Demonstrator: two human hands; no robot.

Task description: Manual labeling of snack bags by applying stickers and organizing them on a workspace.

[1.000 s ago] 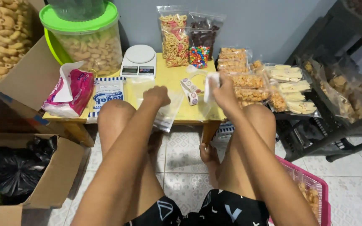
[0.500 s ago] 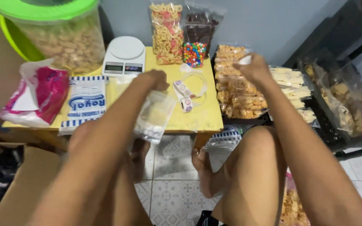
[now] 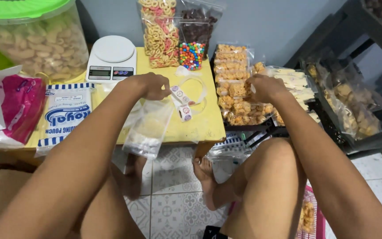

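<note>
Left hand (image 3: 149, 85) is clenched over the top edge of a clear plastic bag (image 3: 149, 126), which hangs from the grip across the front edge of the yellow bench (image 3: 202, 119); a strip of round stickers (image 3: 181, 101) lies just beside that hand, with a white kitchen scale (image 3: 111, 59) behind it. Right hand (image 3: 266, 87) is curled in a closed grip above the stacked packets of orange snacks (image 3: 237, 88) to the right of the bench; whether it holds anything cannot be told from this angle.
</note>
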